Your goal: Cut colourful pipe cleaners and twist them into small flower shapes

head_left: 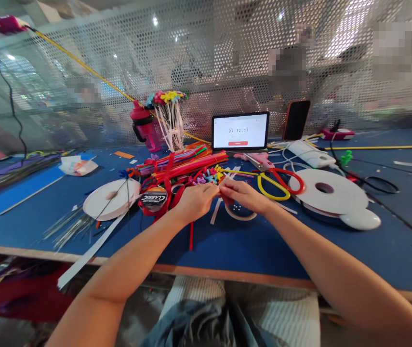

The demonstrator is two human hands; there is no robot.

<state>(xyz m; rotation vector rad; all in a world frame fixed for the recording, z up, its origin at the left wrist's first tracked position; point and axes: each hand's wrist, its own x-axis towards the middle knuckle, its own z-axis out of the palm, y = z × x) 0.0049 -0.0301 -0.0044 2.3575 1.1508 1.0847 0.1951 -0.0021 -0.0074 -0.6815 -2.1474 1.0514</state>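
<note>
My left hand and my right hand meet over the blue table, fingers pinched together on a small piece between them that I cannot make out. A red pipe cleaner runs from under my left hand toward the table's front edge. Just behind my hands lies a pile of coloured pipe cleaners and small twisted pieces. A clear tape ring lies under my right wrist.
Yellow and red scissors, a large white tape roll, another white roll, a tablet showing a timer, a phone, a pink bottle, finished flowers, thin wires at left. A mesh screen stands behind.
</note>
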